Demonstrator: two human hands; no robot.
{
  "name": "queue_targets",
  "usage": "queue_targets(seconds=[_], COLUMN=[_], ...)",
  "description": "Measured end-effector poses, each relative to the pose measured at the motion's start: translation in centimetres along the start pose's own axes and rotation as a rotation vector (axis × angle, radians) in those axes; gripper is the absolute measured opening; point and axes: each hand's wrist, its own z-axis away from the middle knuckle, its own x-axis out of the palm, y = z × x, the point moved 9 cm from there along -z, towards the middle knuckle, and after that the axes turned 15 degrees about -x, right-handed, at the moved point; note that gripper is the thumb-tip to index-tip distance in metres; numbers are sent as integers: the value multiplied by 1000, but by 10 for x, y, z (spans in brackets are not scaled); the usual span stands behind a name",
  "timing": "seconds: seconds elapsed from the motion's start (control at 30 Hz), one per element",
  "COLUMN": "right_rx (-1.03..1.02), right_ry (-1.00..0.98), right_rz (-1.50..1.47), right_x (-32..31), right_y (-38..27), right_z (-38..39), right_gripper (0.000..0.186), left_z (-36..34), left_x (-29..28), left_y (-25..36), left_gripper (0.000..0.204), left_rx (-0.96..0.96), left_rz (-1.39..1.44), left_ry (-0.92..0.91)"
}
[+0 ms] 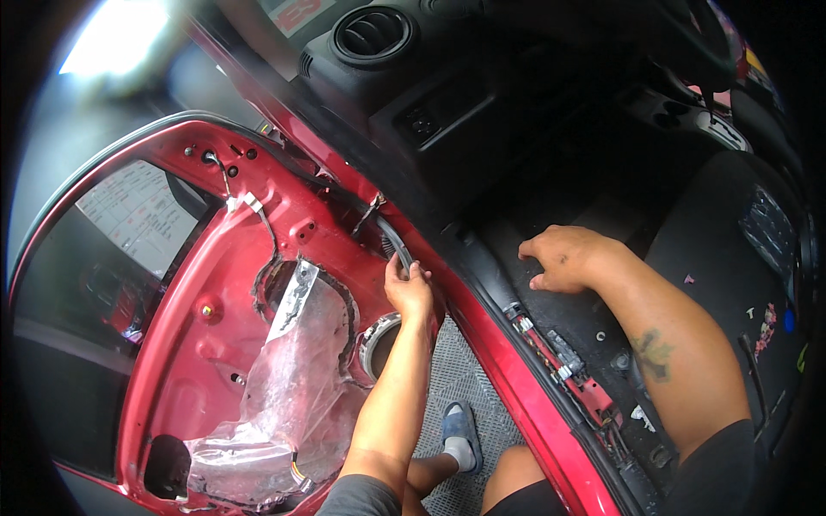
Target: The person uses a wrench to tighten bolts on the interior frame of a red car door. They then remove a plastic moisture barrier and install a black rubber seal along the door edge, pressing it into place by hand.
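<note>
My left hand (409, 288) reaches into the gap between the red car door (189, 344) and the body. Its fingers are closed around a black wiring tube (394, 239) near the hinge side. My right hand (564, 258) hovers or rests by the dark car floor, past the sill; I cannot tell whether it touches. Its fingers are slightly bent and apart, with nothing seen in them. The door's inner metal is bare, partly covered by a clear plastic sheet (297, 378). Thin wires with a white connector (251, 202) hang along the door's upper part.
A red sill (525, 387) runs between door and cabin, with exposed wiring and connectors (564, 370) beside it. The dashboard with a round air vent (374, 34) is above. A dark seat (714, 249) stands at right. My slippered foot (459, 430) is on the patterned floor.
</note>
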Motion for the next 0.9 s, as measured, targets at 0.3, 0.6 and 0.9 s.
queue_targets(seconds=[0.3, 0.6, 0.9], right_rx=[-40, -14, -13], right_ry=[-26, -17, -28], right_rz=[-63, -69, -55], right_x=[-5, -1, -6], right_y=[-1, 9, 0], right_z=[6, 20, 13], right_gripper=[57, 57, 57], left_z=[-23, 46, -55], left_x=[-10, 23, 6], left_y=[-7, 135, 175], left_gripper=[61, 49, 51], left_rx=[209, 475, 260], left_rz=[-545, -1072, -265], left_ry=[-20, 51, 300])
